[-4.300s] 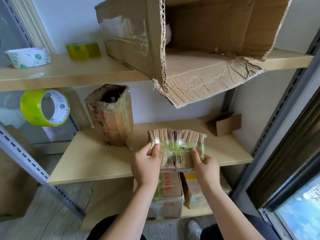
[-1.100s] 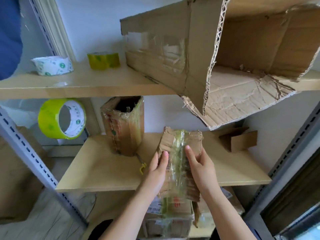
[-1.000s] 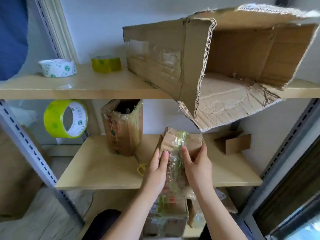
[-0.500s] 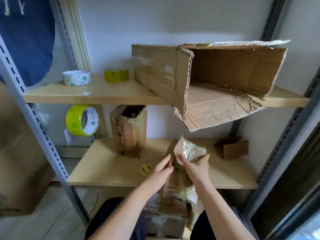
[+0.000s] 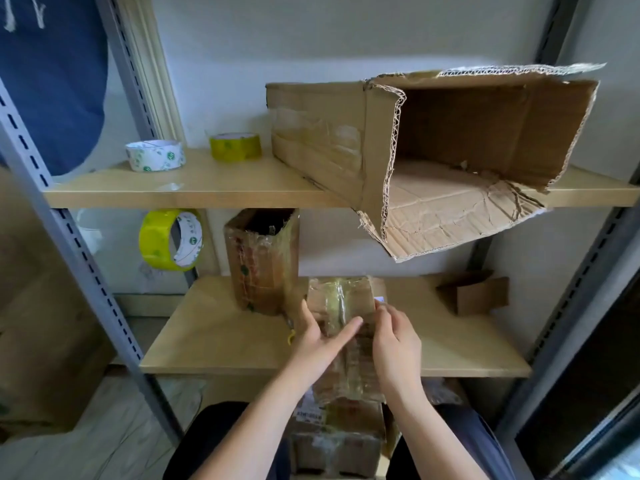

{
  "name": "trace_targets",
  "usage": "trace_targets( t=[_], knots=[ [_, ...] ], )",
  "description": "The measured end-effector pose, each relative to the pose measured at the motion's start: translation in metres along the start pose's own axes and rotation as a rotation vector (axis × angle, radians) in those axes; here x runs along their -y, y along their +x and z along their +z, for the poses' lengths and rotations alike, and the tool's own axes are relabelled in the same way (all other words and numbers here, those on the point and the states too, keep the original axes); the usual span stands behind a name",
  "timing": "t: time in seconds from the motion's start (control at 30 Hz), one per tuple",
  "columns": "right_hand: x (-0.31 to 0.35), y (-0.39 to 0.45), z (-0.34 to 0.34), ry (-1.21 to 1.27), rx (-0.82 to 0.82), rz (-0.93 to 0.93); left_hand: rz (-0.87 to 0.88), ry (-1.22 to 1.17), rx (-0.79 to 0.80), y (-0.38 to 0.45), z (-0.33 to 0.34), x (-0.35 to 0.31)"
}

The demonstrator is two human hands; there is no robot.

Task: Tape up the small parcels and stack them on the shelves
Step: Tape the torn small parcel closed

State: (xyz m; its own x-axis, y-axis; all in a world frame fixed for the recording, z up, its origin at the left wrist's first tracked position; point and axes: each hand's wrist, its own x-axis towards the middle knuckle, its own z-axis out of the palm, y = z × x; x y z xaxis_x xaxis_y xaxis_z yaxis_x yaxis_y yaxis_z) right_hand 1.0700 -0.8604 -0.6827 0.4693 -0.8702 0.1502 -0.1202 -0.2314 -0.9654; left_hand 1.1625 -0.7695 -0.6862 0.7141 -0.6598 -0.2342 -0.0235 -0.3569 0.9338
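A small cardboard parcel (image 5: 341,303) wrapped in clear tape stands on end in front of the middle shelf (image 5: 214,344). My left hand (image 5: 318,341) grips its left side, with one finger stretched across its front. My right hand (image 5: 394,341) holds its right side. A taller taped parcel (image 5: 263,261) with an open top stands upright on the middle shelf, just left of the one I hold. More taped parcels (image 5: 339,438) lie below my hands, between my knees.
A big torn cardboard box (image 5: 433,150) lies open on the upper shelf (image 5: 187,188) and overhangs its edge. Two tape rolls, white (image 5: 155,155) and yellow (image 5: 235,146), sit there. Another yellow roll (image 5: 171,239) hangs at the left post. A small open box (image 5: 479,294) sits at the right.
The parcel was turned from lying wide to standing on end, then lowered slightly in front of the middle shelf. My head has tilted up and back, showing more of the upper shelf.
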Motion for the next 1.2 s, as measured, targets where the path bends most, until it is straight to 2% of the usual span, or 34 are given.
trace_targets(
  t=[0.13,0.2,0.27,0.33,0.4,0.47,0.5,0.57,0.63,0.77,0.83,0.97,1.07,1.2],
  knots=[
    [-0.007,-0.005,0.002,0.246,0.16,0.16,0.039,0.272,-0.259,0.01,0.004,0.008],
    [-0.013,-0.006,0.0,0.276,0.29,0.167,0.03,0.369,-0.355,0.003,0.007,0.008],
    [-0.013,-0.004,-0.007,0.274,0.425,0.152,-0.011,0.364,-0.396,0.004,0.007,0.007],
    [-0.011,0.002,-0.014,0.196,0.497,0.118,-0.056,0.274,-0.369,0.01,0.0,0.004],
    [-0.017,0.013,-0.021,-0.021,0.38,0.069,-0.069,0.155,-0.308,0.016,-0.012,0.008],
    [-0.023,0.021,-0.03,-0.09,0.353,0.146,-0.024,-0.14,-0.221,0.015,-0.021,0.017],
    [-0.027,0.026,-0.034,0.032,0.43,0.277,0.009,-0.286,-0.188,0.013,-0.024,0.021],
    [-0.031,0.031,-0.039,0.31,0.654,0.544,0.028,-0.404,-0.131,0.008,-0.028,0.025],
    [-0.033,0.028,-0.04,0.368,0.776,0.614,-0.01,-0.4,-0.089,0.008,-0.028,0.029],
    [-0.043,0.022,-0.036,0.414,0.754,0.571,-0.184,-0.426,0.042,0.014,-0.024,0.031],
    [-0.045,0.019,-0.033,0.413,0.69,0.537,-0.197,-0.381,0.118,0.007,-0.02,0.022],
    [-0.048,0.015,-0.031,0.418,0.619,0.533,-0.191,-0.369,-0.042,0.006,-0.016,0.021],
    [-0.048,0.015,-0.028,0.411,0.581,0.56,-0.148,-0.406,-0.079,0.009,-0.013,0.014],
    [-0.05,0.028,-0.018,-0.082,0.291,0.307,-0.18,-0.458,-0.081,0.014,-0.014,-0.002]
  ],
)
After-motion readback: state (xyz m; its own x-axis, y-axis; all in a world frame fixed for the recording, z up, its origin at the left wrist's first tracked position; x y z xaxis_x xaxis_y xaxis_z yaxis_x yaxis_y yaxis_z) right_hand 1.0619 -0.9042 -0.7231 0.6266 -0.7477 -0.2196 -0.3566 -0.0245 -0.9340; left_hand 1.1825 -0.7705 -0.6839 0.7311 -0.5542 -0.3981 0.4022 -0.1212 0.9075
